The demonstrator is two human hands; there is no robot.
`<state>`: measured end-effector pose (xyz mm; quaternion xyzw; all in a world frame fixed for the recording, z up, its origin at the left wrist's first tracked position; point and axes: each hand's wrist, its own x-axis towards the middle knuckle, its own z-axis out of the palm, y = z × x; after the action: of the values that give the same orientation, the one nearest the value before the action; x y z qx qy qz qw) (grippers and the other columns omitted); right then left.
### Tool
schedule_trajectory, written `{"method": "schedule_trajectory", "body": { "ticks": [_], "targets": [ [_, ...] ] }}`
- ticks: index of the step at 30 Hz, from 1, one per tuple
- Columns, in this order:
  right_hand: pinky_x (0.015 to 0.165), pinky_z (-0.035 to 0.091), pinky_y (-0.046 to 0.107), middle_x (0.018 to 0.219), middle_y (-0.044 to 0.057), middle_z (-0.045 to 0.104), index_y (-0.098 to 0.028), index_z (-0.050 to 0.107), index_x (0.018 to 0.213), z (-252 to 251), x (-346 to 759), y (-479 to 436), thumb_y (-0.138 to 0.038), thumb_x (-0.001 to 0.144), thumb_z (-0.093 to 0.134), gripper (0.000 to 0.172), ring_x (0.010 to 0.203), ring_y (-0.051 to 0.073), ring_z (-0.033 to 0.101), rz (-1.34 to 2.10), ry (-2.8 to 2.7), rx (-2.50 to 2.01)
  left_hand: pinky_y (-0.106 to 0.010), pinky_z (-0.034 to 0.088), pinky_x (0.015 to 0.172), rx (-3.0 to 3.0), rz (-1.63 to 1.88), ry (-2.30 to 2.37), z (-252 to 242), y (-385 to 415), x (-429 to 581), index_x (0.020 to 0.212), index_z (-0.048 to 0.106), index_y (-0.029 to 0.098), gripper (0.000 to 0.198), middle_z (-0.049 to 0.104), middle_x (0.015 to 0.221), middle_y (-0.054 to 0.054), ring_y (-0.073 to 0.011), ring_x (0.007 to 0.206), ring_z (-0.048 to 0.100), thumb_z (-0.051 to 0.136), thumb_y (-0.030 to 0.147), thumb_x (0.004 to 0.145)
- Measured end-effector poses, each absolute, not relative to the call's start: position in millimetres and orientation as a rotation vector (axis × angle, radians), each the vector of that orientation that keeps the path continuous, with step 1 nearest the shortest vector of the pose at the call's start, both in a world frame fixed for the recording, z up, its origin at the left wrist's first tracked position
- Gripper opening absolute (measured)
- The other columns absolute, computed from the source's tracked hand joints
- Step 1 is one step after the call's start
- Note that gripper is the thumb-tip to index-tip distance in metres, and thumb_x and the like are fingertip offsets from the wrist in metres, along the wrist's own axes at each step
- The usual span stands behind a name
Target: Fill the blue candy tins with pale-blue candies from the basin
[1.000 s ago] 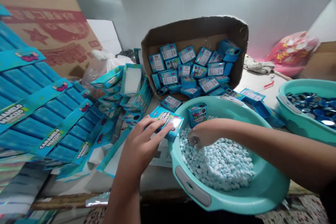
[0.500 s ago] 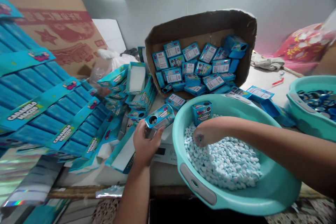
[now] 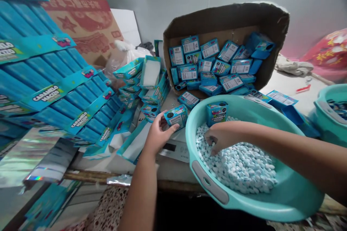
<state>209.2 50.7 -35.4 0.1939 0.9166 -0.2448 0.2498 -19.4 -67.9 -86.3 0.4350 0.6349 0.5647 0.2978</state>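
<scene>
My left hand (image 3: 158, 134) is closed around a small blue candy box (image 3: 179, 116), thumb in front, just left of the tub. A round dark hole shows on the box's upper face. Inside the turquoise tub (image 3: 295, 202), my right hand (image 3: 219, 137) reaches down with curled fingers among small white and pale-blue candies (image 3: 244, 168). Its fingertips are partly hidden by the hand and the candies. Another candy box (image 3: 217, 113) stands upright at the tub's back wall. Below the left hand lies a flat scale (image 3: 176, 150) with a dark display.
Behind the tub, a tipped carton (image 3: 225, 18) holds many blue boxes. Filled display trays (image 3: 62, 90) are stacked high at left, beside smaller open trays (image 3: 150, 75). A second tub (image 3: 322, 115) stands at right. The table's front edge (image 3: 89, 177) runs below.
The view has shifted left, so most things sit farther right. The box in my left hand has turned, and its hole now looks dark. My right hand's fingers have loosened slightly among the candies.
</scene>
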Motion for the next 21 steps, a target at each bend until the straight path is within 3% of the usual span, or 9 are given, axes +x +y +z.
{"method": "schedule_trajectory", "body": {
  "ticks": [5,10,17,21],
  "targets": [
    [0.056,0.034,0.025,0.084,0.000,0.069,-0.020,0.070,0.089,-36,208,51,-0.042,0.067,0.080,0.033,0.069,0.015,0.057,-0.721,2.437,0.518,-0.042,0.045,0.105,1.109,1.643,1.671,-86,-70,-26,0.138,0.046,0.014,0.080,0.055,0.136,-0.019,-0.0310,0.128,0.053,0.067,0.061,0.077],
    [0.059,0.036,0.025,0.088,0.001,0.069,-0.018,0.072,0.099,-26,209,48,-0.026,0.067,0.081,0.034,0.072,0.015,0.058,-0.732,2.344,0.550,-0.042,0.044,0.107,1.006,1.804,1.542,-90,-69,-31,0.136,0.050,0.014,0.070,0.058,0.133,-0.018,-0.0278,0.125,0.056,0.057,0.061,0.085],
    [0.060,0.038,0.025,0.090,0.000,0.069,-0.017,0.072,0.101,-26,210,47,-0.019,0.064,0.081,0.038,0.074,0.015,0.058,-0.760,2.327,0.582,-0.045,0.046,0.104,1.174,1.588,1.694,-93,-68,-27,0.132,0.054,0.015,0.072,0.061,0.129,-0.017,-0.0294,0.120,0.059,0.076,0.050,0.072],
    [0.058,0.038,0.024,0.088,0.000,0.069,-0.017,0.072,0.102,-28,209,48,-0.019,0.063,0.082,0.040,0.072,0.014,0.058,-0.748,2.317,0.580,-0.045,0.046,0.104,1.235,1.582,1.685,-95,-68,-26,0.131,0.055,0.017,0.067,0.063,0.126,-0.015,-0.0278,0.116,0.061,0.075,0.045,0.074]
  ]
}}
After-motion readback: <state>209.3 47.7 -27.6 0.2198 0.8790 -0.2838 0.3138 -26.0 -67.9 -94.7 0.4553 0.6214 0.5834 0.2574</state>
